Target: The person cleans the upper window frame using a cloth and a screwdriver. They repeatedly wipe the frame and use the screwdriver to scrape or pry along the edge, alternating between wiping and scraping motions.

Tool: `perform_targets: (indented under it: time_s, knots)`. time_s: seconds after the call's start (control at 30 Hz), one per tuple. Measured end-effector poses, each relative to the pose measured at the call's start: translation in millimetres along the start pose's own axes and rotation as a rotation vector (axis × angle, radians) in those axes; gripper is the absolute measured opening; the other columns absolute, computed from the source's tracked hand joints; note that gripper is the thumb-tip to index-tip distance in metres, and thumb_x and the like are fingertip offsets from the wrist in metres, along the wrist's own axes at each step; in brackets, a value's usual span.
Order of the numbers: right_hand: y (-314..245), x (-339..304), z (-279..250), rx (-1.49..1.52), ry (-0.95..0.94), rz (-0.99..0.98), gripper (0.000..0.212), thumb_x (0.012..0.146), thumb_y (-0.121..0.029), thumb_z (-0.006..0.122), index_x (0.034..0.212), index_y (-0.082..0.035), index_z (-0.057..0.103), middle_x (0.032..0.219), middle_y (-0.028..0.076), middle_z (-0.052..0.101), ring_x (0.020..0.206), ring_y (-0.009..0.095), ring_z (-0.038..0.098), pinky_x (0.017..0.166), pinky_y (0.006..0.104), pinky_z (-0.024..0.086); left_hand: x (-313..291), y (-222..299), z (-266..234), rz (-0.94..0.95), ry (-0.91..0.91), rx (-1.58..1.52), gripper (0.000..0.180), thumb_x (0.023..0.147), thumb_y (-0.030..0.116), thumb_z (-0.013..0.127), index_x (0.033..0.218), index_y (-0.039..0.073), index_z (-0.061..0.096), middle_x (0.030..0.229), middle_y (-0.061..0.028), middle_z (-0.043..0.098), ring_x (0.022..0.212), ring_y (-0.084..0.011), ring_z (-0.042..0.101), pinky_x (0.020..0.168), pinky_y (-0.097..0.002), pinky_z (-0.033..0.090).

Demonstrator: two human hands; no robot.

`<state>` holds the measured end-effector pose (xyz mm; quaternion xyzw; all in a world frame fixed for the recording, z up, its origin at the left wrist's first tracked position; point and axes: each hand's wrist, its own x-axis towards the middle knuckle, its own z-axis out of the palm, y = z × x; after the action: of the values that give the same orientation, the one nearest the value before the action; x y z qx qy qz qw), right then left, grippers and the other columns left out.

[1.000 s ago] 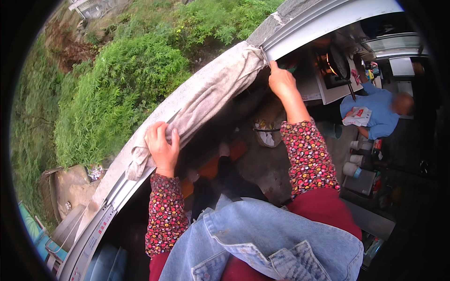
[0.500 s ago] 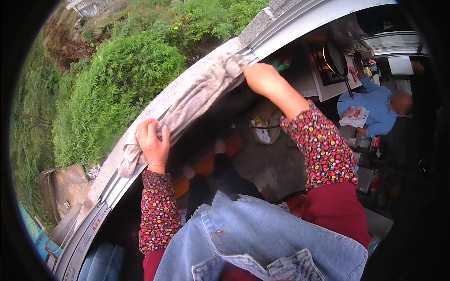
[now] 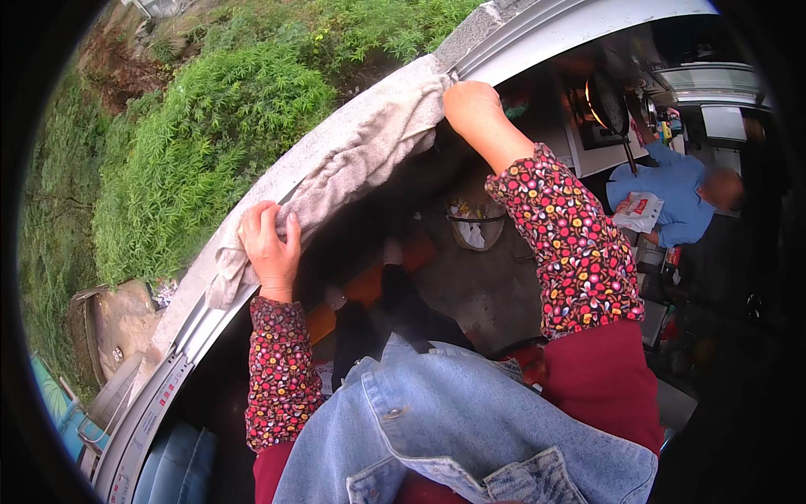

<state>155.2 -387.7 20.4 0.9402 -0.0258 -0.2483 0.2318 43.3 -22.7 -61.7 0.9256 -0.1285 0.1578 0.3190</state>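
A crumpled greyish-beige towel (image 3: 357, 164) is stretched lengthwise along the metal window track and its stone ledge. At its lower left part, my left hand (image 3: 270, 248) grips the cloth with fingers bent over it and the thumb apart. A loose end hangs past that hand over the track. My right hand (image 3: 475, 111) is closed in a fist at the towel's upper right end, by the white window frame (image 3: 546, 40). Part of the track lies hidden beneath the folds.
Green bushes (image 3: 227, 126) grow outside beyond the stone ledge (image 3: 189, 315). Inside, a bin (image 3: 475, 227) with rubbish stands on the floor under the sill. At the right, a person in blue (image 3: 672, 197) holds a white bag near a stove with a dark pan (image 3: 606, 102).
My right hand has moved up and slightly right along the frame with its end of the towel. My left hand has shifted a little up and left, still gripping the cloth.
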Motion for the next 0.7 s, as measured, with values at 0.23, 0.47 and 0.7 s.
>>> perform_targets:
  time_s: [0.23,0.47,0.7]
  knots:
    - [3.3,-57.4,-0.2,0.143,0.257,-0.202,0.021,0.089,-0.011,0.05,0.094,-0.002,0.069,0.081,0.018,0.071,0.079,0.033,0.072,0.069,0.0455,0.058,-6.2,-2.4,-0.6,0.002,0.015,0.01,0.023,0.083,0.017,0.07,0.101,0.004,0.062,0.109,-0.0122,0.061,0.105,-0.0332,0.057,0.095,-0.0437,0.042]
    - [24.5,-19.0,-9.1,0.005,0.196,-0.08,0.022,0.086,-0.012,0.056,0.089,-0.006,0.077,0.09,0.014,0.074,0.088,0.028,0.074,0.07,0.042,0.059,-5.1,-3.5,1.4,0.023,0.017,0.025,0.023,0.082,0.016,0.07,0.1,0.004,0.062,0.109,-0.0116,0.062,0.105,-0.0328,0.057,0.096,-0.0442,0.041]
    - [18.8,-44.1,4.6,0.203,0.305,-0.16,0.017,0.086,-0.008,0.056,0.097,0.0,0.066,0.081,0.021,0.07,0.08,0.037,0.07,0.069,0.0491,0.056,-3.4,-1.7,0.3,-0.002,0.028,0.016,0.022,0.082,0.017,0.07,0.098,0.004,0.062,0.108,-0.0116,0.062,0.103,-0.0323,0.057,0.095,-0.0439,0.042]
